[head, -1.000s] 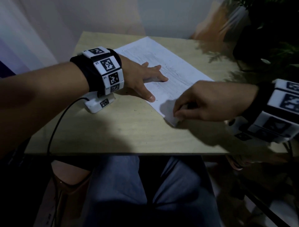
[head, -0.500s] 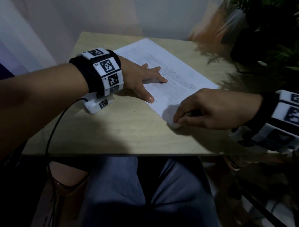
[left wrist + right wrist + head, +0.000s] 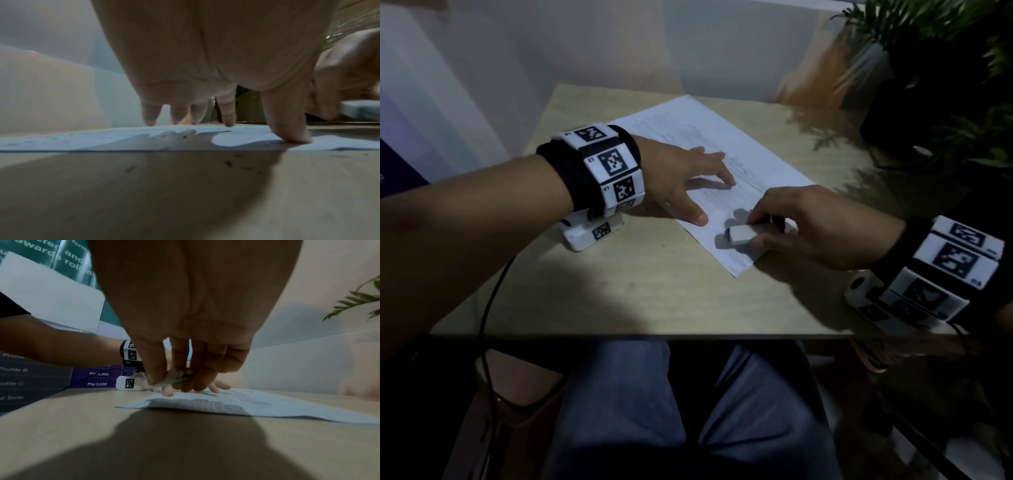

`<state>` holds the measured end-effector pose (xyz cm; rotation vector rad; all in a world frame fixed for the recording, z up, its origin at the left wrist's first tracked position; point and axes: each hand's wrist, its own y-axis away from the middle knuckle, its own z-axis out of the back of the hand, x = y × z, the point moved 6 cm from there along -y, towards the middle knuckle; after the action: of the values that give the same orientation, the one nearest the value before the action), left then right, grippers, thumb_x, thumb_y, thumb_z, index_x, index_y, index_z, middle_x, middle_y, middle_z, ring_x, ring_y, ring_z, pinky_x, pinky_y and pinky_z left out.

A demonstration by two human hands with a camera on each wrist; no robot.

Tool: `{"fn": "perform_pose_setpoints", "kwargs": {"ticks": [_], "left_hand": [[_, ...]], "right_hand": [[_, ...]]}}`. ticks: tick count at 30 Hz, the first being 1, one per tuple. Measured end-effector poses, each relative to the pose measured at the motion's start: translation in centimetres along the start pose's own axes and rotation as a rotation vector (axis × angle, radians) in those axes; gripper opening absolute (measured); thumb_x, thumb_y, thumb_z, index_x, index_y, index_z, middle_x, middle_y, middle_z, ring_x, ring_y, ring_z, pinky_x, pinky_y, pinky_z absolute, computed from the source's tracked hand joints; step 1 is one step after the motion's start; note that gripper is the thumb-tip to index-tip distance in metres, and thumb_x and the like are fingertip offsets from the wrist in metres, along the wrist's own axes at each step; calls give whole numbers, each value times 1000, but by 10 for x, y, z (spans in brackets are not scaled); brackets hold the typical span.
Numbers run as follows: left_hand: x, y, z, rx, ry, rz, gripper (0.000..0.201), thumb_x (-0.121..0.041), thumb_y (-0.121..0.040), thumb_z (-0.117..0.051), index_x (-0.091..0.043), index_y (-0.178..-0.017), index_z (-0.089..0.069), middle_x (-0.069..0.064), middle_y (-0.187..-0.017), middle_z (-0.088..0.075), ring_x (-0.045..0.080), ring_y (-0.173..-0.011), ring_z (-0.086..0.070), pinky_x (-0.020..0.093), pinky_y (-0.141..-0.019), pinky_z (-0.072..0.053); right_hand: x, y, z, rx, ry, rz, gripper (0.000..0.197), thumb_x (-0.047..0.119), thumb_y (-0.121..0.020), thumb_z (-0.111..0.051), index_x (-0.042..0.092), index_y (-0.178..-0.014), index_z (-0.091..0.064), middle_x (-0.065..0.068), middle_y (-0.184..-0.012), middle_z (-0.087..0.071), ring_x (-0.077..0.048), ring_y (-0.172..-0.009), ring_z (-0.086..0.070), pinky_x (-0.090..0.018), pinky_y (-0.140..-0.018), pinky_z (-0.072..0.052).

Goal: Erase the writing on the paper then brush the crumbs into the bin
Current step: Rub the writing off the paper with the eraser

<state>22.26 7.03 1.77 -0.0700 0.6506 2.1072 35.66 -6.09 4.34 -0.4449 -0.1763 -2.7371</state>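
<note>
Right hand pinches the eraser at the near corner of the paper. Left hand, fingers spread straight, presses the sheet to the bench. Remaining writing lies beyond the eraser, along the sheet's long axis.

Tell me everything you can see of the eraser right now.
The eraser is a small pale grey-white rectangular block with rounded edges, looking like soft rubber. The right hand pinches it between thumb and fingers, its free end pointing toward the left hand. It sits low over the near corner of the paper, on the wooden table; whether it touches the sheet cannot be told. From the right wrist view it looks scuffed and grubby.
</note>
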Motion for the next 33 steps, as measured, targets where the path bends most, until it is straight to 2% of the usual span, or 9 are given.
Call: {"fn": "perform_pose_setpoints", "kwargs": {"ticks": [3, 6, 10, 13, 15, 18, 21, 27, 33], "left_hand": [[-3, -2, -2, 25, -13, -65, 75, -57, -89, -69, -52, -153, -29, -16, -170, -2, 11, -156, -10, 45, -126, -13], [-2, -2, -5, 45, -11, -63, 85, -85, -69, -59, -57, -147, -36, -18, -169, -10, 12, -154, -19, 49, -125, -18], [-4, -4, -10, 41, -41, -63, 86, -89, -60, -64, -55, -136, -39, -15, -159, -31, 16, -148, -26, 52, -120, -27], [-4, -2, -13, 75, -47, -46, 92, -83, -62, -74, -57, -140, -32, -17, -168, -10, 18, -157, -5, 57, -124, -15], [-3, 0, -15, 105, -34, -23, 99, -80, -64, -75, -63, -145, -21, -16, -170, 9, 18, -156, 11, 58, -125, -4], [-3, 0, -19, 129, -95, -5, 115, -85, -64, -68, -60, -154, -2, -13, -168, 21, 18, -155, 19, 58, -125, 2], [-4, 2, -19, 154, -138, 35, 124, -89, -59, -60, -53, -157, 7, -14, -166, 25, 17, -155, 20, 55, -126, 3], [-8, 6, -18, 185, -145, 43, 118, -84, -68, -59, -51, -157, 12, -12, -165, 29, 17, -154, 23, 52, -126, 7], [-11, 7, -18, 164, -181, 64, 111, -82, -75, -54, -48, -158, 12, -8, -166, 29, 22, -155, 22, 53, -126, 6]], "right_hand": [[-1, -4, 0, -8, -68, -54, 44, 29, -98, -60, 32, -140, -49, 15, -98, -63, 4, -76, -58, -12, -70, -39], [3, -6, 0, -20, -212, -34, 61, 17, -100, -58, 36, -152, -33, 16, -103, -57, -3, -72, -68, -12, -71, -45], [8, -8, 8, -92, -492, -53, 34, 12, -95, -66, 19, -126, -55, 1, -102, -64, -12, -79, -74, -20, -75, -53], [9, -11, 8, -108, -632, -77, 31, 18, -83, -81, 12, -104, -59, -7, -101, -70, -24, -87, -72, -35, -76, -55], [11, -14, 3, -76, -564, -77, 32, 25, -79, -84, 16, -99, -60, -4, -96, -72, -22, -85, -70, -42, -79, -56], [12, -15, 0, -28, -285, -119, 34, 42, -78, -82, 22, -95, -60, 9, -83, -69, -3, -74, -63, -25, -69, -49], [3, -14, 7, -48, 34, -192, 44, 65, -72, -65, 26, -94, -62, 12, -80, -65, -6, -74, -57, -30, -68, -46], [21, -2, -12, 63, -36, -100, 35, 60, -84, -60, 27, -93, -65, 11, -77, -66, -6, -72, -59, -27, -65, -47], [2, -4, -5, 3, 57, -198, 33, 53, -88, -60, 30, -110, -55, 8, -84, -64, -12, -76, -58, -33, -70, -46]]}}
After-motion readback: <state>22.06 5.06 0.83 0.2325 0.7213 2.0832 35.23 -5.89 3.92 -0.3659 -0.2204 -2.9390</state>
